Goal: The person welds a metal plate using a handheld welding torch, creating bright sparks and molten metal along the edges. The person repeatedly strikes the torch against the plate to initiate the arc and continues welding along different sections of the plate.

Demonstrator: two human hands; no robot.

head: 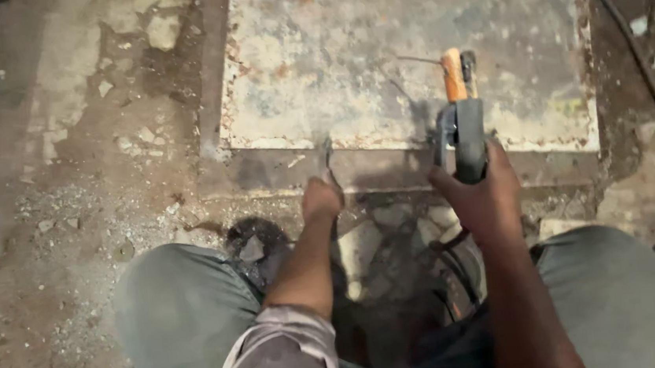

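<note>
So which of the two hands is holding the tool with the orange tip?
The right hand. It grips a dark clamp-style welding holder with an orange tip over the rusty metal plate. The left hand holds only a small grey metal piece.

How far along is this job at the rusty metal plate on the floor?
No finished seam can be made out along the near edge of the flat, rust-stained metal plate. In hand: the right hand grips a black electrode holder with an orange tip, and the left hand holds a small grey metal tool at that edge. The edge work itself looks left to do.
</note>
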